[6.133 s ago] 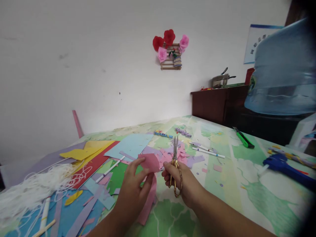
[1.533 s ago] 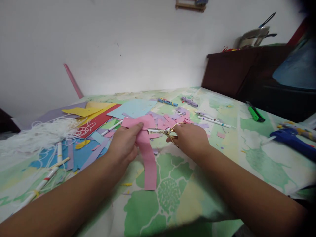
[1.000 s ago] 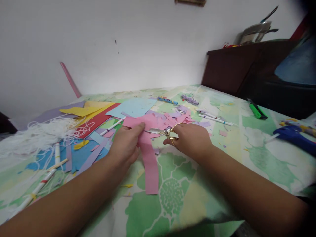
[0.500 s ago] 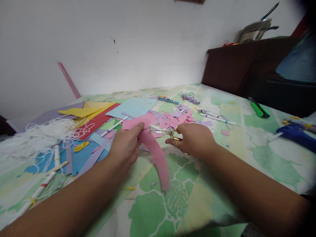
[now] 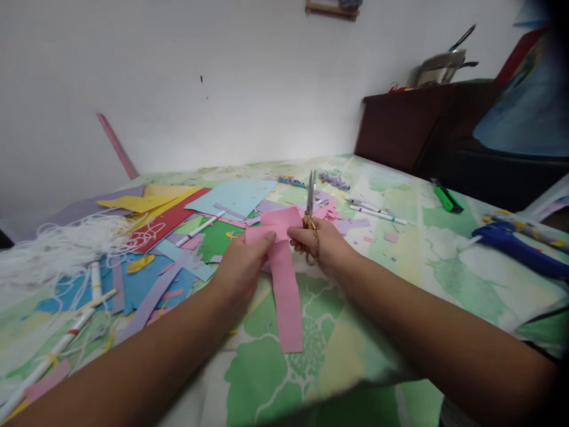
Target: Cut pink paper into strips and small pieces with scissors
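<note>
Pink paper (image 5: 287, 284) hangs between my two hands above the table, a long strip dropping from a wider upper part. My left hand (image 5: 242, 264) is closed on it, thumb on top, at the left side. At the right edge, the thumb and fingertip of my right hand (image 5: 324, 243) pinch the same paper. That hand also keeps a pair of scissors (image 5: 310, 198) with gold handles, blades pointing up and away from the paper. Behind the hands lie cut pink and purple paper scraps (image 5: 329, 210).
White string (image 5: 75, 249) is heaped at the left beside coloured paper sheets (image 5: 235, 198). White markers (image 5: 377, 213) lie behind my right hand. Farther right are a green cutter (image 5: 448, 198) and a blue glue gun (image 5: 522, 246). A patterned cloth (image 5: 262, 373) covers the table.
The scissors have swung from pointing left at the paper to pointing up. My right hand has moved left and now pinches the paper's edge; the strip hangs straighter.
</note>
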`<action>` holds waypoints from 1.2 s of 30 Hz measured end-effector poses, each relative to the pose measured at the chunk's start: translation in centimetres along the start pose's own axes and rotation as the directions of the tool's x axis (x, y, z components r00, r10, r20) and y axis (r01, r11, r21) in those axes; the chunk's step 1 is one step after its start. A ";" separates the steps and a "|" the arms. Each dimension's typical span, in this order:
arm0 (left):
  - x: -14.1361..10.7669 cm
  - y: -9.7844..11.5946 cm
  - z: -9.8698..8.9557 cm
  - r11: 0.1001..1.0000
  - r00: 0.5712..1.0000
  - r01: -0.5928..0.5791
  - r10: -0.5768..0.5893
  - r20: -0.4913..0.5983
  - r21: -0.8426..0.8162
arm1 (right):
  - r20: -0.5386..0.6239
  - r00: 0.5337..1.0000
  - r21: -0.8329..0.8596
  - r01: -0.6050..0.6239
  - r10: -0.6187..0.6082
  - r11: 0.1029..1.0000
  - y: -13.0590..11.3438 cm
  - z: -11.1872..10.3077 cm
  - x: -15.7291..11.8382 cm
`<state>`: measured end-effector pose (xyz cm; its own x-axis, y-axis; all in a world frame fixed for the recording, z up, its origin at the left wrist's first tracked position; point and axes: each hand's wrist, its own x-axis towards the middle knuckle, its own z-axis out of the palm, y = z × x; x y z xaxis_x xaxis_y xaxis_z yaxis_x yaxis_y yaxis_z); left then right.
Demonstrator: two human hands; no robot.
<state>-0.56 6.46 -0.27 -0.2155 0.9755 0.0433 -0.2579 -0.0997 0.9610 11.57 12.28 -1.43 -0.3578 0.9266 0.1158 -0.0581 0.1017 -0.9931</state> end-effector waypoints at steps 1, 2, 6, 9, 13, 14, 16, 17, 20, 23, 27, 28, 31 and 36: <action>0.1 0.0 0.0 1.000 0.998 -0.022 0.023 -0.050 0.019 | -0.034 0.999 0.040 0.013 -0.011 0.999 0.0 -0.1 0.2; 0.1 0.1 0.0 0.999 0.994 -0.035 0.039 -0.104 0.037 | -0.070 0.997 0.072 0.021 -0.016 0.997 0.0 -0.4 0.4; 0.5 0.4 -0.4 0.995 0.972 -0.065 0.081 -0.221 0.078 | -0.181 0.983 0.125 -0.001 0.024 0.992 0.0 -1.4 1.1; 0.7 0.5 -1.0 0.991 0.966 -0.073 0.098 -0.239 0.112 | -0.244 0.969 0.137 0.000 0.034 0.991 0.2 -1.9 1.5; 1.1 0.3 -1.5 0.992 0.972 -0.083 0.101 -0.213 0.093 | -0.225 0.972 0.177 -0.026 0.066 0.984 0.3 -1.6 1.4; 1.1 0.2 -1.5 0.994 0.980 -0.081 0.093 -0.177 0.069 | -0.184 0.980 0.186 -0.041 0.076 0.982 0.3 -1.4 1.3; 1.0 0.0 -1.4 0.998 0.992 -0.065 0.067 -0.109 0.017 | -0.108 0.991 0.185 -0.055 0.076 0.981 0.1 -0.7 1.0; 0.9 -0.1 -1.3 0.999 0.995 -0.051 0.050 -0.085 -0.005 | -0.094 0.994 0.178 -0.042 0.060 0.983 0.0 -0.3 0.9; 0.7 -0.4 -1.1 0.999 0.999 -0.016 0.014 -0.051 -0.038 | -0.125 0.992 0.173 0.035 -0.013 0.984 -0.3 0.3 0.6; 0.6 -0.5 -1.0 0.998 0.999 -0.015 0.012 -0.040 -0.057 | -0.099 0.995 0.196 0.046 -0.027 0.979 -0.4 0.3 0.4; 0.6 -0.3 -0.8 0.992 1.000 -0.010 0.011 0.008 -0.125 | 0.012 1.000 0.192 -0.019 0.017 0.981 -0.2 0.2 0.1; 0.5 -0.2 -0.7 0.991 0.999 -0.008 0.013 0.035 -0.136 | 0.047 0.998 0.191 -0.037 0.028 0.981 -0.2 0.3 0.0; 0.2 0.0 -0.4 0.991 0.991 -0.006 0.023 0.129 -0.131 | 0.155 0.987 0.207 -0.082 0.050 0.975 -0.5 0.7 -0.5; 0.0 0.1 -0.4 0.980 0.985 0.005 0.030 0.167 -0.200 | 0.207 0.976 0.320 -0.137 0.072 0.938 -0.9 0.8 -0.8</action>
<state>-1.00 6.32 -0.30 -0.0623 0.9912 0.1168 -0.4423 -0.1323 0.8870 11.16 11.11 -0.59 -0.5464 0.8363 0.0454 -0.3035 -0.1471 -0.9414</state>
